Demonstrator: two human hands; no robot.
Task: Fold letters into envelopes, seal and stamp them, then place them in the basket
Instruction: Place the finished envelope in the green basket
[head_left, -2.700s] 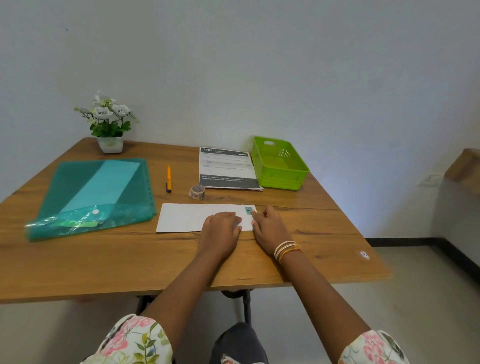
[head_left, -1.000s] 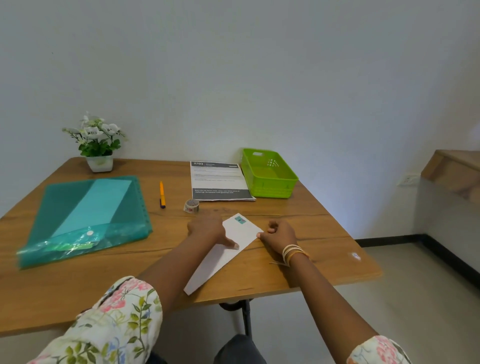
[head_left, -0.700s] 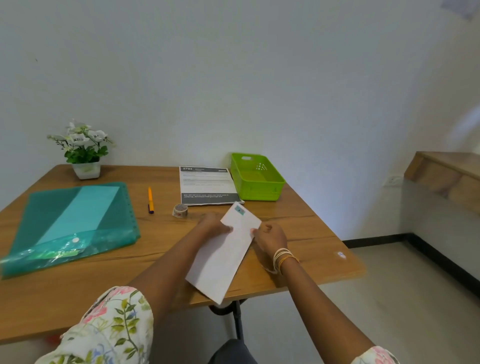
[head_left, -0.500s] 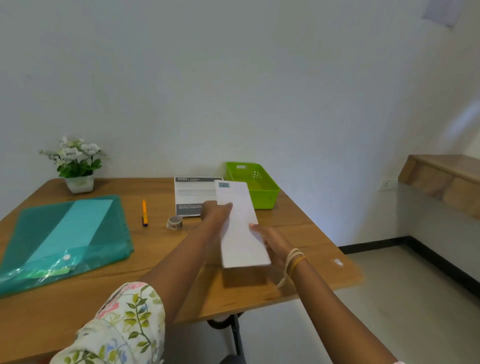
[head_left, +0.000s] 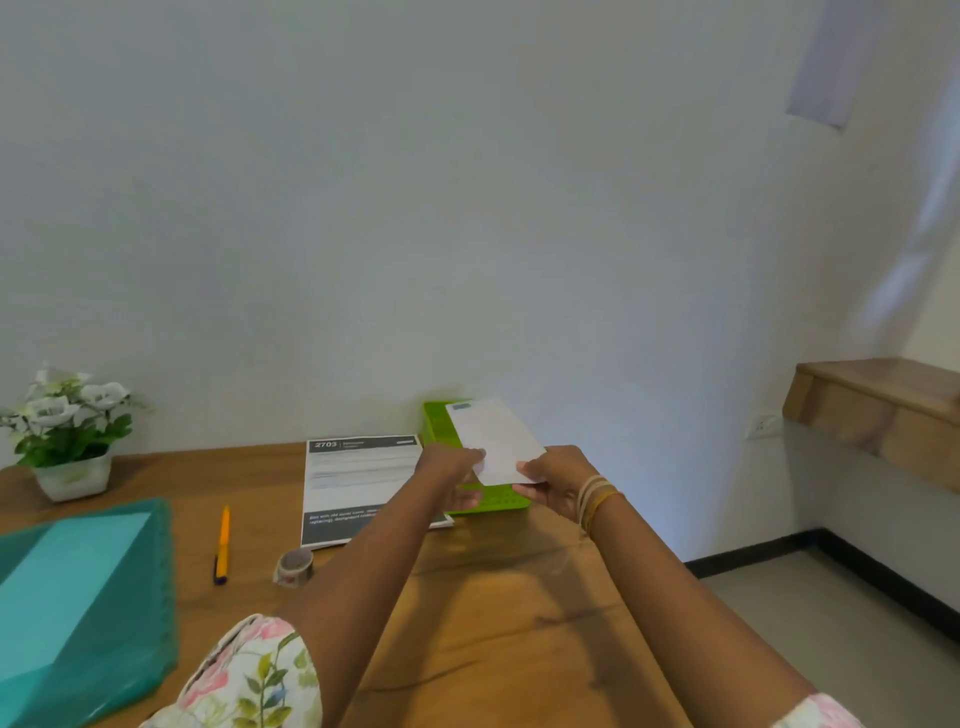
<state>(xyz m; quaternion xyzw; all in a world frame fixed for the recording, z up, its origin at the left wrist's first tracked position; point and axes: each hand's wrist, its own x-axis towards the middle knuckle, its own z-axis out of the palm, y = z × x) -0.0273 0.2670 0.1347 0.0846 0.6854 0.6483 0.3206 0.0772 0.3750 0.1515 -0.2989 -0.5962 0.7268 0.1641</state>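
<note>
flat white envelope (head_left: 496, 439) now over green basket (head_left: 441, 426)

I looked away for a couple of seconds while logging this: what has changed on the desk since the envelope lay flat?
The envelope has left the table: the left hand and right hand gripped its near end, lifted it and carried it forward, and it is now above the green basket. The printed sheet, pen, tape roll, teal folder and plant stayed put.
</note>
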